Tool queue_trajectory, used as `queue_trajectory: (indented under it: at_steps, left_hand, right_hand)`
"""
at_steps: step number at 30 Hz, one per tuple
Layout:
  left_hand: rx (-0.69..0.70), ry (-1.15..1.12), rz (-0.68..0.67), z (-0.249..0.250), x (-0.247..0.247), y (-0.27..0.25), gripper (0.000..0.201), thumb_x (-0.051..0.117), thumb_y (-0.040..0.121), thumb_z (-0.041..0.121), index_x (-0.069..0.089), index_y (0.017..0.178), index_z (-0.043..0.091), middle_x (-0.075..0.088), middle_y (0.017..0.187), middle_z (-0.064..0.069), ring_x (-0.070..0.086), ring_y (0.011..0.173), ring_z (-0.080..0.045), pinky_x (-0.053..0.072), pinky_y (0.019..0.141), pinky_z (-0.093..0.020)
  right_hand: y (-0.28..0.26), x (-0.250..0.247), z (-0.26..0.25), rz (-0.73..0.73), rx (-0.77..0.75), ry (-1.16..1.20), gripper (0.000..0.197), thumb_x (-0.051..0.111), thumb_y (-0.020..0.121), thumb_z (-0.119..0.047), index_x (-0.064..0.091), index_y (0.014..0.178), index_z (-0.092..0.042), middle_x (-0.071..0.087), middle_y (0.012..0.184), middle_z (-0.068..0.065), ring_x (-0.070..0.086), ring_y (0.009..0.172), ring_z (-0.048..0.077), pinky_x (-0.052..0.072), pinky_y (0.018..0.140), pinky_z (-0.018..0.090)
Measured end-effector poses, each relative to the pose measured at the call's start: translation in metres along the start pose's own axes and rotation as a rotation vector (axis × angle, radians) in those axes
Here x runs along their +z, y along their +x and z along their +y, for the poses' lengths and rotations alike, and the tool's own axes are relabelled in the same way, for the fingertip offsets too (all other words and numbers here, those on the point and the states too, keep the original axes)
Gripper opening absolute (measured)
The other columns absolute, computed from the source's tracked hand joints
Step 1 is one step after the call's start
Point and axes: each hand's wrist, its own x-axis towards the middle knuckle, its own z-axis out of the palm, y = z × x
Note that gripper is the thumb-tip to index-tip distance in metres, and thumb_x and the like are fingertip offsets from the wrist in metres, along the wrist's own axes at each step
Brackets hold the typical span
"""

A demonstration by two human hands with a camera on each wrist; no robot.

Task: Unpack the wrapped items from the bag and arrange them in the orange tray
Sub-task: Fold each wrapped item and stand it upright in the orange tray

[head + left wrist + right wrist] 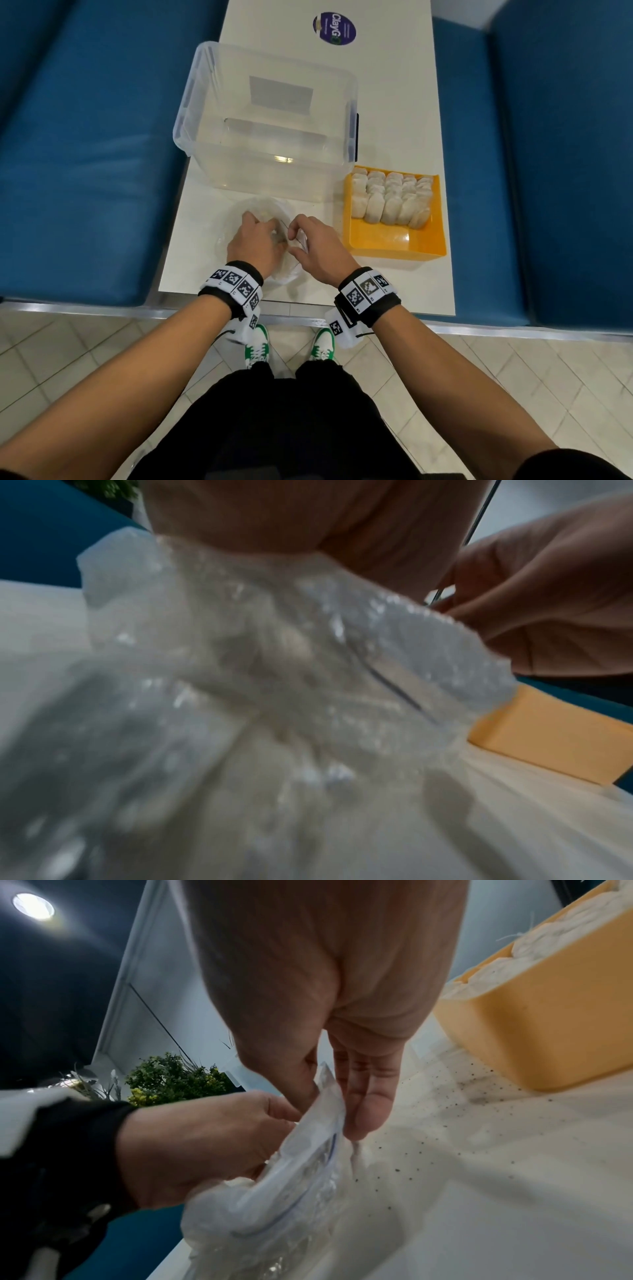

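A crumpled clear zip bag lies on the white table near its front edge. My left hand grips the bag's left lip with curled fingers. My right hand pinches the right lip between thumb and fingers. In the right wrist view my right hand holds the bag at its zip strip, and my left hand holds the opposite side. The orange tray stands to the right, with several white wrapped items in rows at its far end. What the bag holds is hidden.
A large clear plastic bin stands just behind the bag, left of the tray. Blue cushioned seats flank the table on both sides. Dark specks dot the table between the bag and the tray wall.
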Motion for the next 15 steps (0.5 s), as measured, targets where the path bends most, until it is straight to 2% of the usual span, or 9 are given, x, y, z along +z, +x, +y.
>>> queue_trajectory:
  at_steps: [3,5,7,9,12,15]
  left_hand:
    - [0.022,-0.070,0.052,-0.002,0.004,-0.003,0.017,0.067,0.095,0.029,0.076,0.109,0.025,0.048,0.116,-0.003,0.059,0.089,-0.027,0.049,0.078,-0.037]
    - [0.048,-0.126,0.075,-0.005,0.005,-0.002,0.017,0.072,0.094,0.028,0.078,0.109,0.022,0.053,0.115,-0.002,0.061,0.095,-0.026,0.048,0.078,-0.036]
    - [0.096,-0.153,0.098,-0.007,0.003,-0.001,0.022,0.074,0.094,0.027,0.078,0.114,0.018,0.062,0.115,-0.004,0.063,0.101,-0.026,0.050,0.083,-0.036]
    - [0.095,-0.205,0.115,-0.009,-0.004,0.002,0.021,0.075,0.095,0.026,0.078,0.113,0.016,0.071,0.110,-0.005,0.066,0.097,-0.024,0.049,0.084,-0.031]
    - [0.046,-0.240,0.077,-0.015,-0.019,0.006,0.016,0.075,0.094,0.023,0.076,0.109,0.017,0.072,0.102,-0.002,0.065,0.090,-0.020,0.046,0.083,-0.025]
    - [0.053,-0.233,0.032,-0.018,-0.035,0.006,0.014,0.073,0.095,0.017,0.074,0.109,0.017,0.068,0.094,0.003,0.063,0.093,-0.020,0.048,0.087,-0.028]
  right_hand:
    - [-0.001,-0.002,0.003,-0.007,0.006,0.005,0.024,0.072,0.088,-0.013,0.056,0.103,-0.020,0.052,0.094,-0.006,0.043,0.070,-0.003,0.029,0.067,0.012]
    - [-0.001,-0.002,0.004,-0.006,0.021,-0.002,0.023,0.072,0.088,-0.013,0.057,0.104,-0.021,0.050,0.094,-0.008,0.043,0.072,-0.003,0.031,0.069,0.019]
    - [-0.003,-0.002,0.006,0.014,0.032,-0.022,0.019,0.070,0.089,-0.013,0.060,0.103,-0.022,0.051,0.094,-0.005,0.047,0.074,0.005,0.035,0.073,0.026]
    - [-0.004,-0.001,0.008,0.039,0.044,-0.050,0.016,0.068,0.089,-0.012,0.065,0.102,-0.021,0.052,0.098,0.000,0.053,0.081,0.015,0.042,0.077,0.031]
    - [-0.004,0.000,0.009,0.075,0.056,-0.088,0.014,0.066,0.091,-0.010,0.070,0.102,-0.019,0.050,0.100,0.002,0.054,0.084,0.018,0.045,0.077,0.030]
    - [-0.003,0.002,0.007,0.102,0.039,-0.139,0.013,0.065,0.093,-0.010,0.073,0.102,-0.016,0.048,0.103,0.001,0.054,0.079,0.017,0.043,0.072,0.025]
